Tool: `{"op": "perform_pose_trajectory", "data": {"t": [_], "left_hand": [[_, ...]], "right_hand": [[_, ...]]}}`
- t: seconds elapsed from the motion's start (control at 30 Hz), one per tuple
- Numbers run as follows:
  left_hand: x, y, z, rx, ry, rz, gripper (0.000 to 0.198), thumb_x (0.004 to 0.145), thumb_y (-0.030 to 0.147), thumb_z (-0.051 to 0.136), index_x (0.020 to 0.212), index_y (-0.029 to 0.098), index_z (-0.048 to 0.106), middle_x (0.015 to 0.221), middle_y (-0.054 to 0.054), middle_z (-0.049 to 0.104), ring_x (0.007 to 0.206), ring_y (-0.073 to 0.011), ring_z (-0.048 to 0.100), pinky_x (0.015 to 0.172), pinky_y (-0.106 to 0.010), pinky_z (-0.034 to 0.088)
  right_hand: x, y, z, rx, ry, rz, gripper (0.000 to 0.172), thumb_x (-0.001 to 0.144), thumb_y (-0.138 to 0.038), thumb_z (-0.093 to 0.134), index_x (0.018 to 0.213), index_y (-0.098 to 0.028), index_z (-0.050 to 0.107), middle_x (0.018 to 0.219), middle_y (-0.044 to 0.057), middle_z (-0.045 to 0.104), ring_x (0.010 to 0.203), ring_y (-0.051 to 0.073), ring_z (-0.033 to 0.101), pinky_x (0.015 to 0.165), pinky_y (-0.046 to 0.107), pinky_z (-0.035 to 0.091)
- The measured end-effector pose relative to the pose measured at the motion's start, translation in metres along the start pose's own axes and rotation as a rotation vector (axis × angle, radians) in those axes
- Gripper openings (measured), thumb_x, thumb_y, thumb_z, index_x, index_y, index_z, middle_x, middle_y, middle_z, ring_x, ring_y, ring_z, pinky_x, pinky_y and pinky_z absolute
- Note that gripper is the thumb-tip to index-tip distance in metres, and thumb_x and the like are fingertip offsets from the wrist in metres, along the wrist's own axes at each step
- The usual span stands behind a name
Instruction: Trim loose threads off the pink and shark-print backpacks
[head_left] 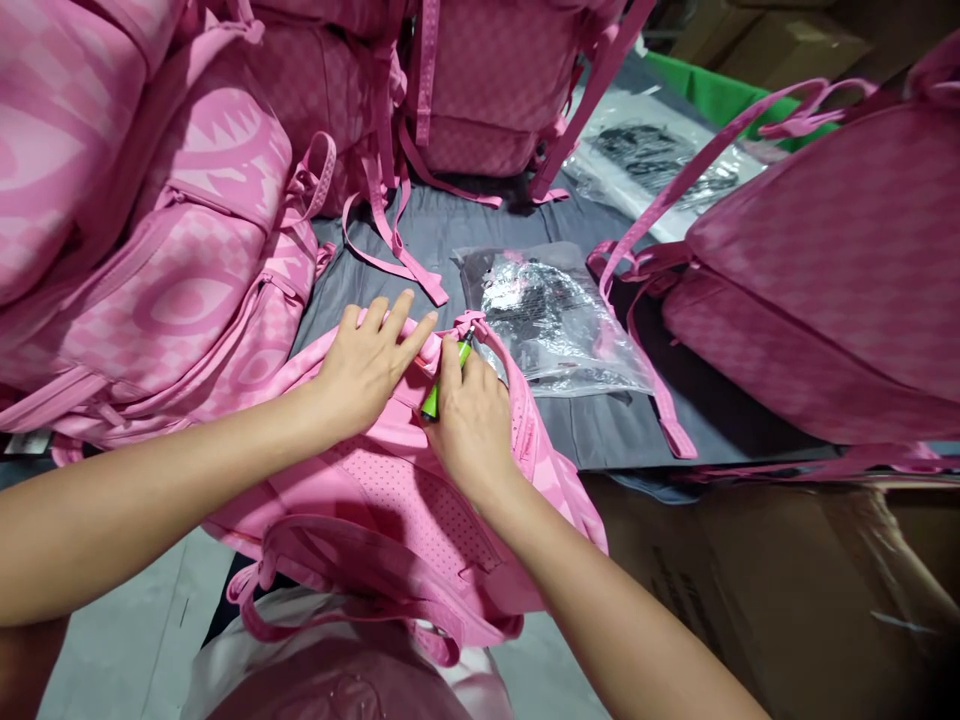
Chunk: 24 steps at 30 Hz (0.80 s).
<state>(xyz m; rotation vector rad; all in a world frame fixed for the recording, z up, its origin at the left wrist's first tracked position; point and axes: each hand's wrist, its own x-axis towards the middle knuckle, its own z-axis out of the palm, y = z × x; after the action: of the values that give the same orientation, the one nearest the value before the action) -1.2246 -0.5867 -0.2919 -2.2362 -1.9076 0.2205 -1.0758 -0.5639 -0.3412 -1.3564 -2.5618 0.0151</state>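
A pink backpack (420, 490) leans against the table's front edge, its dotted back panel and straps towards me. My left hand (367, 365) lies on its top edge with fingers stretched out and spread. In my right hand (472, 420) is a slim green tool with black ends (442, 385), shaped like a pen; its exact kind I cannot make out. The fingers are closed round it, close to the strap loop (470, 320) at the top of the bag. Just beyond the hands lies a clear plastic bag (547, 320) with dark contents.
Several pink backpacks (187, 270) are crowded at the left and back. Another pink backpack (832, 270) lies on the right, its straps trailing over the dark table cover (442, 225). More plastic packaging (660, 150) lies behind. Cardboard boxes (750, 590) sit below the table edge.
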Motion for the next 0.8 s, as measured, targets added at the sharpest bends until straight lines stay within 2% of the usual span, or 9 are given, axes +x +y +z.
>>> {"op": "perform_pose_trajectory", "data": {"t": [0.07, 0.17, 0.3, 0.47, 0.57, 0.63, 0.67, 0.73, 0.8], "left_hand": [[0.001, -0.002, 0.0, 0.007, -0.007, 0.016, 0.069, 0.09, 0.015, 0.053, 0.155, 0.018, 0.032, 0.162, -0.022, 0.028, 0.133, -0.038, 0.045, 0.095, -0.05, 0.042], [0.002, -0.006, -0.002, -0.003, -0.034, 0.032, 0.076, 0.087, 0.02, 0.061, 0.156, 0.019, 0.03, 0.163, -0.023, 0.025, 0.135, -0.0378, 0.044, 0.096, -0.049, 0.044], [0.002, -0.009, -0.005, -0.022, -0.077, -0.044, 0.091, 0.08, 0.026, 0.074, 0.157, 0.023, 0.026, 0.165, -0.023, 0.017, 0.143, -0.0418, 0.035, 0.097, -0.05, 0.047], [0.0, -0.01, -0.007, -0.029, -0.121, -0.062, 0.084, 0.086, 0.017, 0.064, 0.158, 0.023, 0.023, 0.165, -0.023, 0.015, 0.143, -0.0429, 0.035, 0.097, -0.052, 0.049], [0.006, -0.007, -0.002, -0.024, -0.076, 0.023, 0.087, 0.086, 0.017, 0.063, 0.159, 0.024, 0.018, 0.167, -0.021, 0.011, 0.152, -0.0423, 0.02, 0.111, -0.06, 0.034], [0.015, -0.003, 0.002, -0.029, -0.077, 0.117, 0.103, 0.08, 0.023, 0.074, 0.16, 0.025, 0.011, 0.168, -0.02, 0.006, 0.154, -0.0418, 0.008, 0.118, -0.062, 0.021], [0.019, 0.0, 0.004, -0.035, -0.092, 0.151, 0.112, 0.075, 0.027, 0.079, 0.161, 0.024, 0.007, 0.168, -0.02, 0.005, 0.154, -0.0419, 0.007, 0.119, -0.061, 0.018], [0.026, 0.006, 0.006, -0.036, -0.11, 0.164, 0.119, 0.072, 0.031, 0.083, 0.161, 0.022, 0.004, 0.167, -0.022, 0.009, 0.152, -0.0423, 0.017, 0.118, -0.058, 0.023], [0.028, 0.01, 0.007, -0.022, -0.091, 0.153, 0.109, 0.078, 0.032, 0.077, 0.161, 0.019, 0.007, 0.162, -0.023, 0.026, 0.143, -0.0394, 0.036, 0.113, -0.053, 0.031]], "right_hand": [[-0.001, 0.002, 0.0, 0.02, 0.007, -0.002, 0.068, 0.08, -0.007, 0.06, 0.145, -0.005, 0.038, 0.12, 0.024, 0.058, 0.106, 0.035, 0.056, 0.085, 0.047, 0.051], [-0.001, 0.005, 0.002, 0.048, 0.017, 0.0, 0.07, 0.079, -0.007, 0.059, 0.146, -0.005, 0.037, 0.121, 0.024, 0.057, 0.107, 0.035, 0.055, 0.087, 0.048, 0.051], [-0.001, 0.008, 0.005, 0.068, 0.017, -0.011, 0.07, 0.081, -0.007, 0.056, 0.147, -0.003, 0.034, 0.122, 0.024, 0.056, 0.109, 0.036, 0.054, 0.088, 0.048, 0.05], [-0.001, 0.013, 0.007, 0.105, 0.024, -0.022, 0.071, 0.081, -0.009, 0.054, 0.148, -0.005, 0.033, 0.119, 0.023, 0.057, 0.107, 0.037, 0.054, 0.085, 0.049, 0.05], [-0.001, 0.015, 0.01, 0.143, 0.022, -0.016, 0.073, 0.078, -0.007, 0.053, 0.148, -0.007, 0.033, 0.117, 0.022, 0.058, 0.104, 0.035, 0.056, 0.085, 0.047, 0.049], [0.0, 0.015, 0.012, 0.155, 0.038, -0.01, 0.073, 0.077, -0.007, 0.053, 0.147, -0.008, 0.033, 0.115, 0.021, 0.058, 0.103, 0.034, 0.056, 0.084, 0.046, 0.049], [0.001, 0.015, 0.013, 0.158, 0.051, -0.006, 0.073, 0.076, -0.007, 0.054, 0.146, -0.008, 0.033, 0.115, 0.02, 0.059, 0.102, 0.034, 0.056, 0.083, 0.047, 0.05], [0.002, 0.015, 0.014, 0.153, 0.062, 0.003, 0.074, 0.075, -0.008, 0.057, 0.145, -0.008, 0.033, 0.114, 0.02, 0.059, 0.102, 0.034, 0.057, 0.083, 0.047, 0.051], [0.002, 0.017, 0.012, 0.14, 0.044, 0.001, 0.077, 0.074, -0.009, 0.062, 0.145, -0.007, 0.033, 0.115, 0.021, 0.06, 0.103, 0.035, 0.057, 0.083, 0.048, 0.052]]}}
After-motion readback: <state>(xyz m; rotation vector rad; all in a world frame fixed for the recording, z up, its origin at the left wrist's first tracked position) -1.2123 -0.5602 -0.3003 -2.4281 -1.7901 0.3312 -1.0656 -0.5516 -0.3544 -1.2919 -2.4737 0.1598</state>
